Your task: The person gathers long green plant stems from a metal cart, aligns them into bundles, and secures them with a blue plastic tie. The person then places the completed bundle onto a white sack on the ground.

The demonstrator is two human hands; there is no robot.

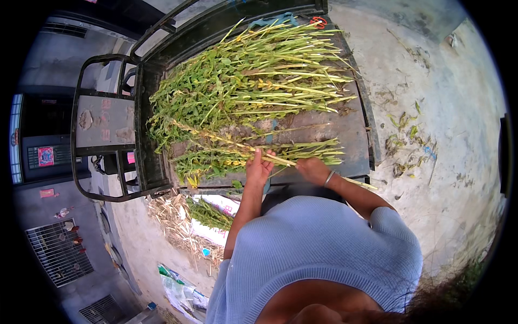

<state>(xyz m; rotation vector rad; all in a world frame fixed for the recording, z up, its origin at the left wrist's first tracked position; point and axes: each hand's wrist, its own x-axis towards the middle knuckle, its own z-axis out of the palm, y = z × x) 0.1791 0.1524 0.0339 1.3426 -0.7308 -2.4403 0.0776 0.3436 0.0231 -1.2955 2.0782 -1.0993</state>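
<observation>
A long yellow-green plant stalk [283,160] lies across both my hands, its leafy, podded end toward the left and its cut end sticking out on the right. My left hand [259,168] has its fingers round the middle of the stalk, thumb uppermost. Closed in a fist, my right hand [313,171] grips it nearer the cut end. Just beyond my hands is a small bundle of stalks [318,149] on the cart bed [345,127]. A much larger heap of green leafy stalks [253,81] covers the far side, cut ends to the right.
Orange-handled scissors [318,22] lie at the far edge beside blue cloth [274,20]. A metal frame [81,129] rises at the cart's left end. More stalks [209,214] rest on a white sack [218,204] below. Leaf scraps [407,137] litter the concrete at right.
</observation>
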